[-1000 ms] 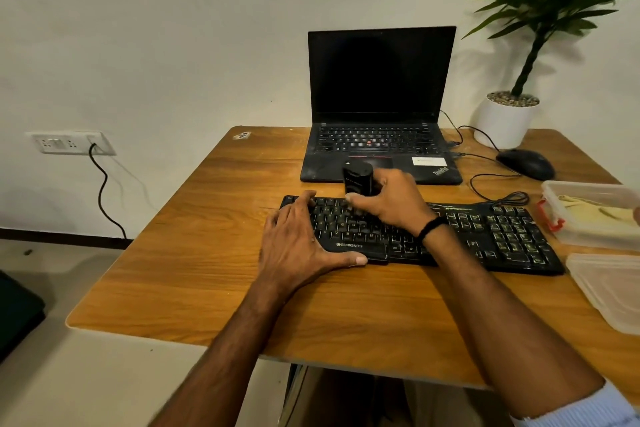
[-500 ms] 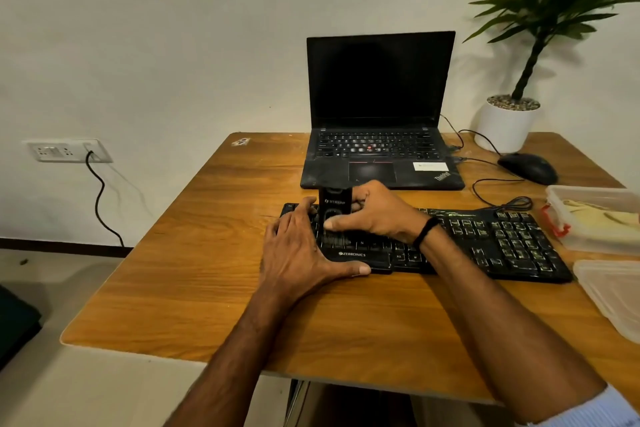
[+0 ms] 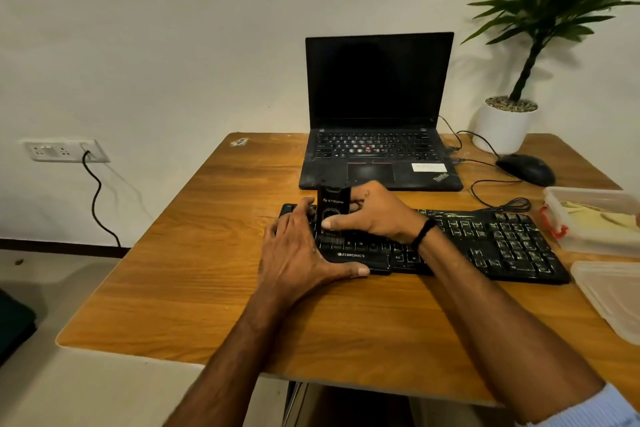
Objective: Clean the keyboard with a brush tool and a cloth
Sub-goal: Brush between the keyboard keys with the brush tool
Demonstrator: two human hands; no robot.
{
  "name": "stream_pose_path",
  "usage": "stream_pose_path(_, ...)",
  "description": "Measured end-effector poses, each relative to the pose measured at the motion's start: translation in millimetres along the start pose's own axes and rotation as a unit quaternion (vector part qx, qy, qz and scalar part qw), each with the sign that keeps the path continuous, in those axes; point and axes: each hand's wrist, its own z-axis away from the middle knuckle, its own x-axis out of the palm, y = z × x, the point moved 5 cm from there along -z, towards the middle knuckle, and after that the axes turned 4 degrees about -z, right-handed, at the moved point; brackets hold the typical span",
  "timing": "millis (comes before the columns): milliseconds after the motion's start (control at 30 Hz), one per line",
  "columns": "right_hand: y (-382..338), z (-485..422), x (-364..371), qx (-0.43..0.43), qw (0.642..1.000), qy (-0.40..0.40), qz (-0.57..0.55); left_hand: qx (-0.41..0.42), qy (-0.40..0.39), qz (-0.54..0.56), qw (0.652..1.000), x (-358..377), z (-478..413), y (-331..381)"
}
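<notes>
A black keyboard (image 3: pixel 491 239) lies across the wooden table (image 3: pixel 207 253) in front of me. My right hand (image 3: pixel 374 215) grips a black brush tool (image 3: pixel 332 208), held upright with its lower end down on the keys near the keyboard's left part. My left hand (image 3: pixel 298 253) lies flat over the keyboard's left end, fingers spread and thumb along the front edge, pressing it down. A yellowish cloth (image 3: pixel 599 215) rests inside a clear plastic box at the right.
An open black laptop (image 3: pixel 377 121) stands behind the keyboard. A black mouse (image 3: pixel 526 168) and a potted plant (image 3: pixel 509 125) sit at the back right. The clear plastic box (image 3: pixel 588 236) and its lid (image 3: pixel 613 295) lie at the right edge. A wall socket (image 3: pixel 62 150) is at left.
My right hand has carried the brush tool leftward and toward me over the keys, standing it more upright. My left hand stays on the keyboard's left end.
</notes>
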Motion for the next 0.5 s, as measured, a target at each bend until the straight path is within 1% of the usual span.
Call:
stream_pose_path(33,-0.4,-1.2,0.9,-0.003,1.0,0.001,0.0,0.0,0.001,0.0,1.0,-0.4,-0.4,0.0)
stream_pose_path(67,-1.0,-3.4,-4.5,-0.01,0.998,0.048,0.031,-0.001,-0.001,-0.001,1.0,-0.5,-0.5,0.2)
stream_pose_path(100,-2.0,-5.0,-14.3,-0.02,0.988,0.123,0.086,-0.003,-0.002,-0.002,1.0,-1.0,-0.2,0.5)
stream_pose_path(133,-3.5,-3.9,-23.5,-0.026,0.97,0.193,0.146,-0.004,-0.004,-0.002,1.0,-1.6,0.4,0.9)
stream_pose_path(167,-4.2,-1.0,-31.3,-0.033,0.953,0.239,0.182,-0.005,-0.005,-0.002,1.0,-2.0,1.1,1.6)
stream_pose_path(200,-2.4,1.5,-37.8,-0.035,0.944,0.263,0.196,-0.004,-0.006,-0.002,1.0,-2.6,1.6,2.5)
stream_pose_path(300,6.7,6.8,-55.9,-0.018,0.939,0.294,0.175,0.001,-0.01,0.0,1.0,-3.5,1.4,3.1)
stream_pose_path(333,7.9,7.8,-60.1,-0.013,0.942,0.301,0.151,0.003,-0.01,-0.001,1.0,-3.1,0.9,3.6)
stream_pose_path(433,9.0,6.4,-65.3,-0.003,0.949,0.314,0.026,0.015,-0.007,-0.009,1.0,-2.7,1.4,6.3)
stream_pose_path(467,9.3,5.0,-65.4,-0.001,0.949,0.315,0.004,0.019,-0.003,-0.012,1.0,-2.6,1.6,7.9)
stream_pose_path(500,9.2,3.3,-64.6,0.0,0.95,0.314,0.008,0.023,0.001,-0.015,1.0,-3.0,1.5,10.1)
